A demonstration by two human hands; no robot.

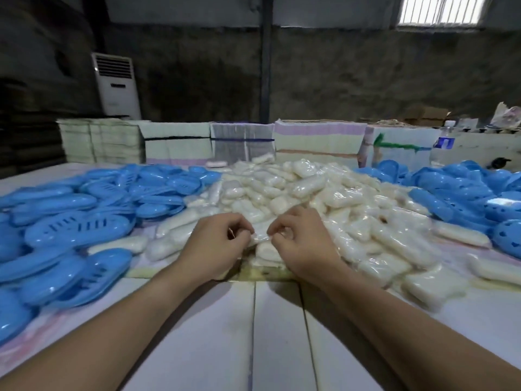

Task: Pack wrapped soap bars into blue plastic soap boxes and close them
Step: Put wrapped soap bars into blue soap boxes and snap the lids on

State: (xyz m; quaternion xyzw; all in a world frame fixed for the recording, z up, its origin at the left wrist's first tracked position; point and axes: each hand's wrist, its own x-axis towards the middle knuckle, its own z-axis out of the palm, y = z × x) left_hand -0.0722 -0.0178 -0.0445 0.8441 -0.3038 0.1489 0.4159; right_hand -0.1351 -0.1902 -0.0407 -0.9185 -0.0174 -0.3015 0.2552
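my left hand (pixel 218 241) and right hand (pixel 300 239) each pinch an end of one wrapped soap bar (pixel 260 236) at the near edge of the soap pile (pixel 310 198). blue soap boxes (pixel 76 221) lie heaped left of the pile, more boxes (pixel 465 193) right of it.

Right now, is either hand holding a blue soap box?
No: left hand and right hand both pinch a wrapped soap bar.

Head camera, wide-angle, looks forward-down, close over table (pixel 276 334).
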